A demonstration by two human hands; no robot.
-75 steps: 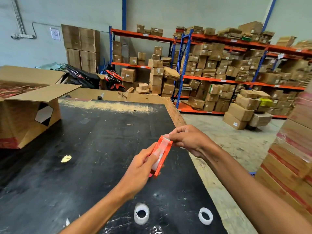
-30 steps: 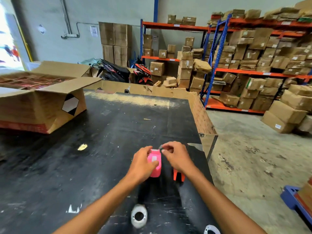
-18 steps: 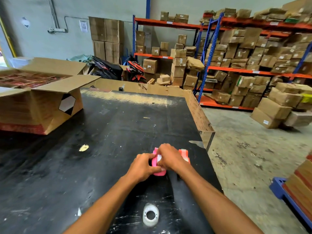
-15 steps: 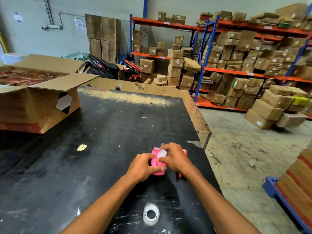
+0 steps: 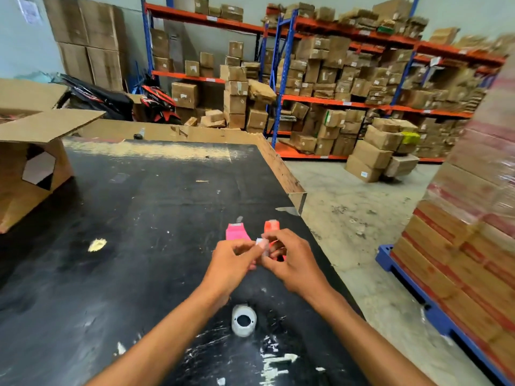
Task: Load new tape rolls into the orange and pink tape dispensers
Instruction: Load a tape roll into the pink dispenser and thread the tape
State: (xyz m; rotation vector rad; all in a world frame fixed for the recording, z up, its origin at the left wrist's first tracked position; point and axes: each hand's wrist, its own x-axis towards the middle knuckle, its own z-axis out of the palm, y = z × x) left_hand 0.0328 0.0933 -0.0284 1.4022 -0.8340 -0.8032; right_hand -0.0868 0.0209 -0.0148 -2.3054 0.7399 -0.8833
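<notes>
Pink dispenser (image 5: pixel 234 232) and orange dispenser (image 5: pixel 271 227) lay side by side on the black surface (image 5: pixel 145 218). Above them, left hand (image 5: pixel 232 261) and right hand (image 5: pixel 289 260) together pinched a small pale tape piece (image 5: pixel 261 243), probably freeing the tape end for threading. Empty white core (image 5: pixel 243 320) sat nearer.

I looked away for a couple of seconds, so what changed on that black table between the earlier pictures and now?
The orange dispenser, held up in both hands at first, now sits on the black table beside the pink dispenser. The left hand, which gripped the pink one half a second ago, has let it go; with the right hand it now pinches a small pale piece. The white roll stayed put.
</notes>
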